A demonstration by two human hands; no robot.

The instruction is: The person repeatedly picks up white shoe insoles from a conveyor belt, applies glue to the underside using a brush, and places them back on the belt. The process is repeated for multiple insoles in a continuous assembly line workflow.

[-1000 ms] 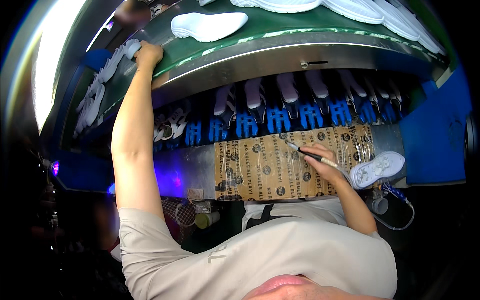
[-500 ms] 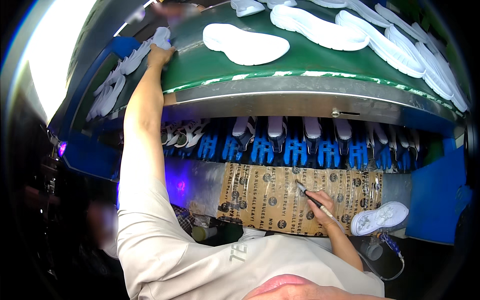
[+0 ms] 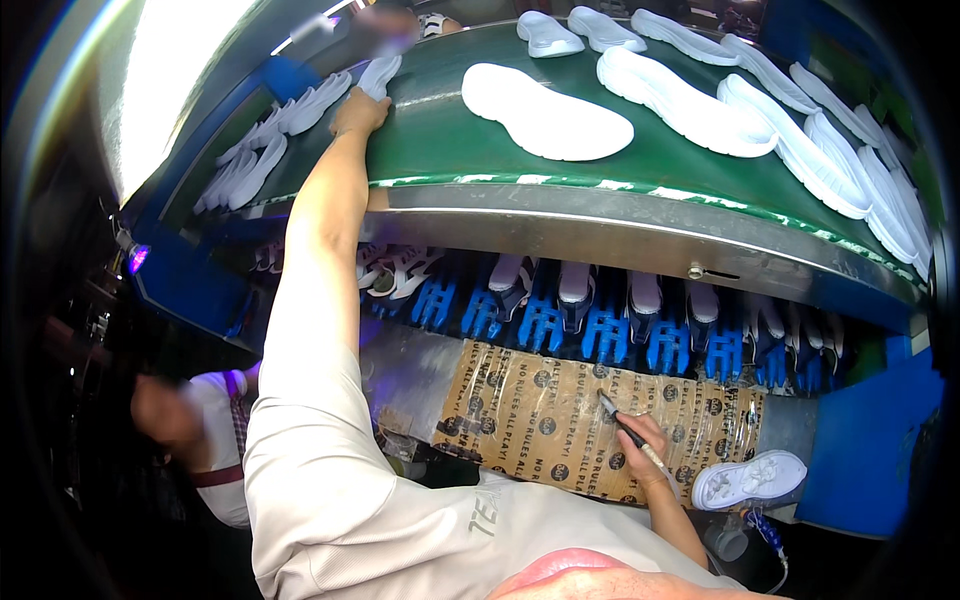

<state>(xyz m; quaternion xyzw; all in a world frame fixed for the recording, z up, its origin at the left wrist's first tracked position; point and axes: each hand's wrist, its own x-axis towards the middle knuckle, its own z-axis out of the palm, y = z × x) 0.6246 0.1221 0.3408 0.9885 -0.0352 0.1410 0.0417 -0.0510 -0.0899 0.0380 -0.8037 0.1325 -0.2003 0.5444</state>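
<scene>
At the far left of the green work surface, my left hand (image 3: 360, 112) is closed around the near end of a white shoe sole (image 3: 380, 74). More white soles (image 3: 315, 104) stand in a row just left of it. My right hand (image 3: 645, 446) grips a slim brush (image 3: 634, 434) with a dark and pale handle, like a pen. Its light tip is over a cardboard sheet (image 3: 520, 410) printed with dark marks. Nearest to that hand on the right lies a white sole (image 3: 750, 480), inner side up, with pale lumps on it.
One large white sole (image 3: 548, 112) lies mid-surface; several more (image 3: 690, 102) spread to the right. Below the metal edge (image 3: 560, 222), shoe uppers (image 3: 577, 290) sit among blue racks (image 3: 540, 322). A blue panel (image 3: 860, 450) stands at right. Another person (image 3: 205, 430) is at lower left.
The view has shifted and turned, so the scene sits further right. The sole in my left hand now shows a wider gap from the row beside it. My right hand keeps its grip on the brush.
</scene>
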